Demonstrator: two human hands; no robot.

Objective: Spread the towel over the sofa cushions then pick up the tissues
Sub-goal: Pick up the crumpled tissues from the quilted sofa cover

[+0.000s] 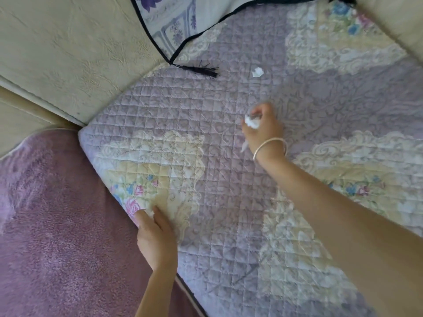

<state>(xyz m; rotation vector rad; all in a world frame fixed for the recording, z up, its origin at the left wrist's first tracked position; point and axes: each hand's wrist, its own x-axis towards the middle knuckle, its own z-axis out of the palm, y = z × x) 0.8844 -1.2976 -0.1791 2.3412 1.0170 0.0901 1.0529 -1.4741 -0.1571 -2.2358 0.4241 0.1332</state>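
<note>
Over the quilted towel point(206, 110), right hand point(263, 131) fingers point(259, 110) pinch a crumpled tissue point(251, 122), tail trailing toward the wrist.

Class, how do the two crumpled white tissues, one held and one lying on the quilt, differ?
The held crumpled white tissue is gripped by the right hand; the loose crumpled white tissue lies untouched on the lavender quilted cover. Held tissue: nearer; loose tissue: farther, by the black tassel. Both are crumpled.

Silver bangle point(263, 145) on right wrist
</note>
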